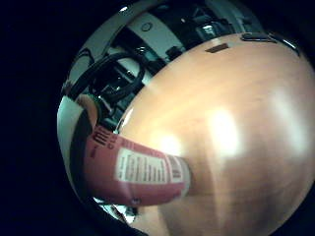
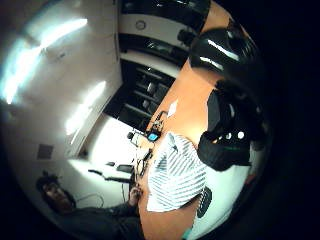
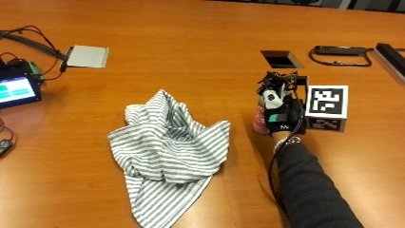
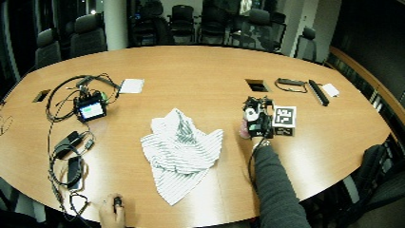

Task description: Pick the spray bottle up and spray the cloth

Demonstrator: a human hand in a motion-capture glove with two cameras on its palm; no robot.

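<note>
A pink spray bottle (image 3: 260,119) stands on the wooden table (image 3: 190,28), to the right of the cloth. My gloved right hand (image 3: 283,114) is wrapped round it from the right, fingers curled about its upper part. The little finger side palm view has the bottle's pink labelled body (image 1: 140,172) close to the palm, over the tabletop. A white cloth with grey stripes (image 3: 169,151) lies crumpled on the table, a short gap to the left of the bottle. It also shows in the thumb side palm view as the cloth (image 2: 176,174) and in the wide view as the cloth (image 4: 181,151).
A small screen device (image 3: 15,90) with cables sits at the table's left edge, and a grey pad (image 3: 87,56) lies behind it. Beyond my hand are a cable hatch (image 3: 282,59), a black strap (image 3: 340,50) and a black bar (image 3: 389,54).
</note>
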